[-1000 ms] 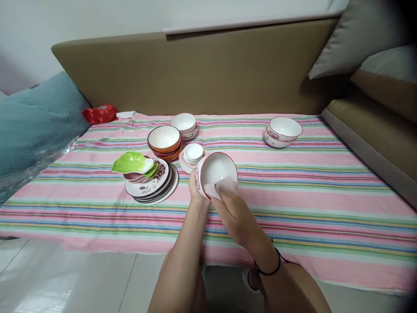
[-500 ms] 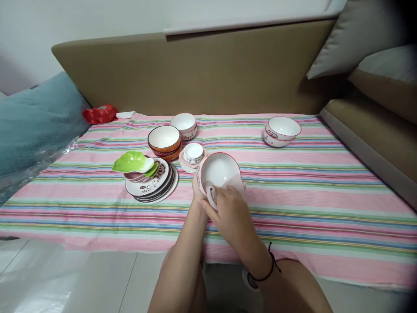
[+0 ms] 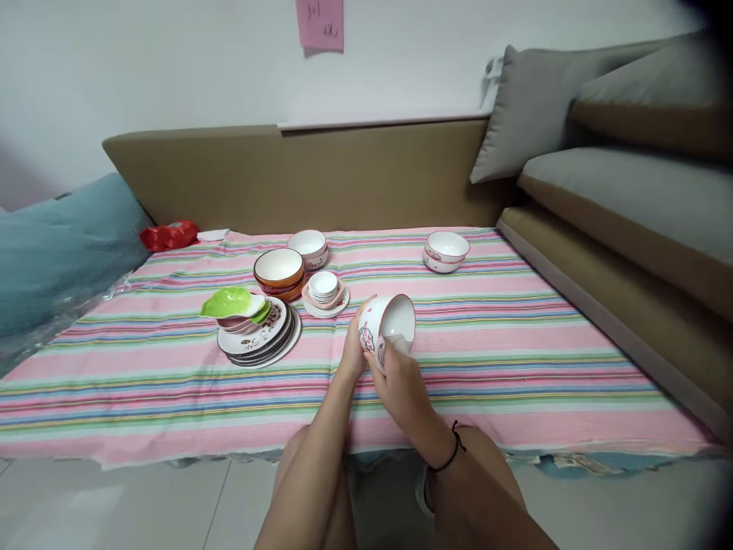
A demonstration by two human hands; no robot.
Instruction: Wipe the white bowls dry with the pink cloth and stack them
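A white bowl [image 3: 372,317] with a red rim and a floral pattern is tilted on its side, its mouth facing right. My left hand [image 3: 353,340] grips it from the left and beneath. My right hand [image 3: 401,378] is closed on a pale cloth [image 3: 399,344] and presses it at the bowl's near rim and inside. Left of my hands stand small white dishes [image 3: 324,284] on a plate, and a stack of plates [image 3: 257,336] topped by a green leaf-shaped dish [image 3: 232,302].
Orange-brown bowls [image 3: 279,269] and white bowls [image 3: 308,246] stand behind the plates. Two stacked white bowls [image 3: 447,250] stand at the back right. Striped cloth [image 3: 504,344] covers the seat. Grey cushions [image 3: 630,183] lie right, a blue pillow [image 3: 69,252] and red package [image 3: 170,235] left.
The bowl has turned from facing up to tilting rightward, showing its patterned outside. Both hands still hold bowl and cloth. The camera view has shifted up and to the right.
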